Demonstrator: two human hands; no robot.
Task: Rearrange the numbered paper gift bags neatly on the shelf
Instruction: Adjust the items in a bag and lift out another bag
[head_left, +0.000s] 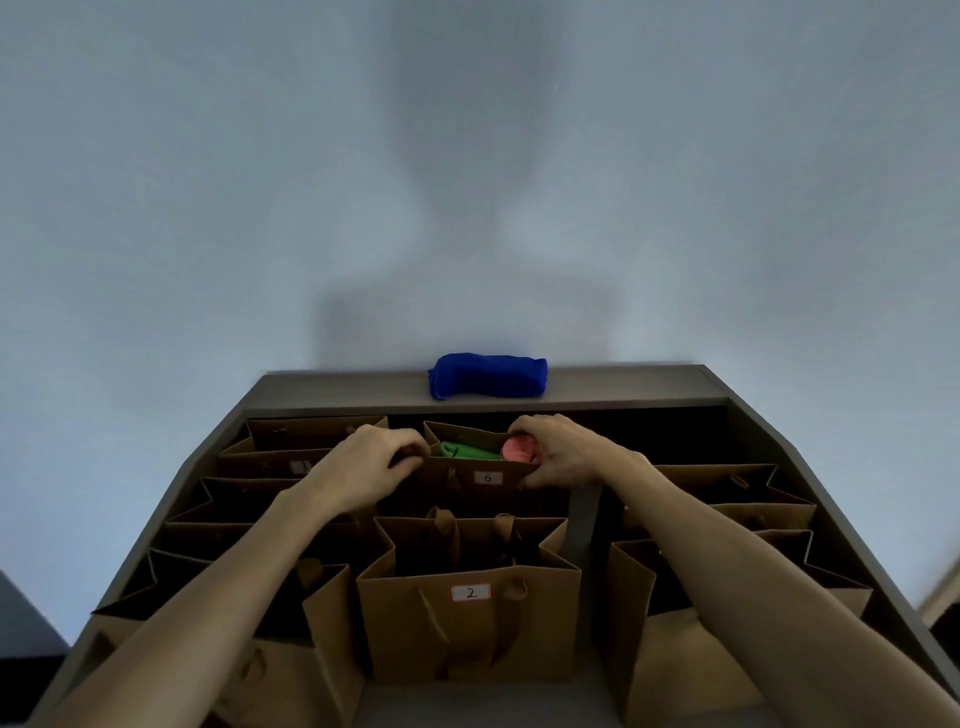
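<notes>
We hold bag 6 at the middle of the shelf's back edge, one hand at each end of its open mouth: our left hand pinches the left rim, fingers curled over the paper, and our right hand curls round the right rim, so both grips are closed on the bag. It stands upright, mouth up, with its label facing us toward the front edge; its long axis runs left to right, parallel to the back edge. Inside we see a green cloth and a red round thing that we cannot identify. Bag 2 stands just in front, also label forward, and more brown bags crowd the left and right sides; bag 3 sits just beside our left hand. The risks, as we judge them: the paper rim may crumple or tear if we squeeze or pull unevenly, since we hold thin edges, not handles; a tilt could tip the contents out; and with neighbours so close, lifting or sliding bag 6 could snag bag 3 or knock bag 2 forward. A blue cloth lies on the ledge behind, near enough to brush if we push back.
</notes>
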